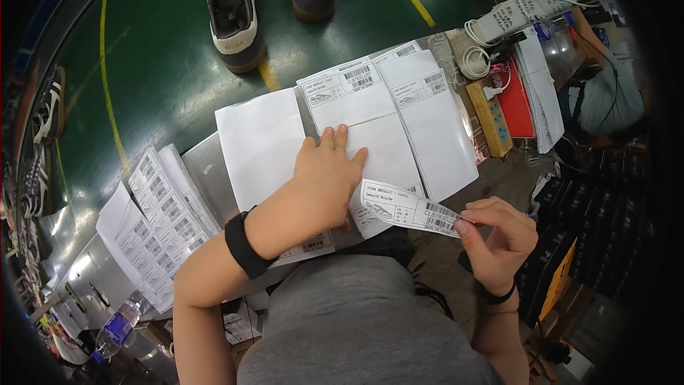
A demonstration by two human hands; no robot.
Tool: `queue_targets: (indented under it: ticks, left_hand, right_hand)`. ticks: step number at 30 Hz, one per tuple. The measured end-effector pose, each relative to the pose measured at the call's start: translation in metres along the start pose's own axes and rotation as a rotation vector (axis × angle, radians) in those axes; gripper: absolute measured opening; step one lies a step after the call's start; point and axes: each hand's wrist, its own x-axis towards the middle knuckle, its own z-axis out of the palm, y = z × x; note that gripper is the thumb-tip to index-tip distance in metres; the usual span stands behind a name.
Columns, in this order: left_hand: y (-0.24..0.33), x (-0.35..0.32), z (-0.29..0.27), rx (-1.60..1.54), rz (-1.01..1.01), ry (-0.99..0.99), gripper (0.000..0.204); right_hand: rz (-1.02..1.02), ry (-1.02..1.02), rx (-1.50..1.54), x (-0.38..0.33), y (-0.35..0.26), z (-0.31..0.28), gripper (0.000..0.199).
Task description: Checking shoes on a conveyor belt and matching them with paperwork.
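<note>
My left hand lies across the stacks of paper with its fingers stretched out, pressing on a blank white sheet. Between thumb and fingers, my right hand pinches the corner of a white label printed with a barcode and a small shoe drawing. The label bends up off the sheets, and its left end comes close to my left hand. Beyond my left fingers is another barcode label sheet. White sheets lie to the right, and a blank white sheet to the left.
Shoes stand on the green surface marked with yellow lines. More label sheets lie at the left, near a plastic bottle. At the right are a wooden power strip, white cables and a red folder.
</note>
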Motion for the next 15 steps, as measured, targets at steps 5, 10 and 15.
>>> queue_targets:
  ticks: [5, 10, 15]
  left_hand:
    - [-0.060, 0.009, -0.024, -0.276, -0.008, 0.630, 0.067]
    - [-0.154, 0.030, -0.053, -0.161, -0.523, 0.674, 0.073]
    - [-0.203, 0.047, -0.043, -0.454, -0.408, 0.588, 0.064]
  right_hand:
    - [-0.030, 0.042, 0.122, 0.016, -0.013, -0.009, 0.016]
    - [-0.211, 0.038, 0.166, 0.047, -0.034, -0.002, 0.016]
    - [-0.412, 0.013, 0.250, 0.088, -0.032, 0.036, 0.016]
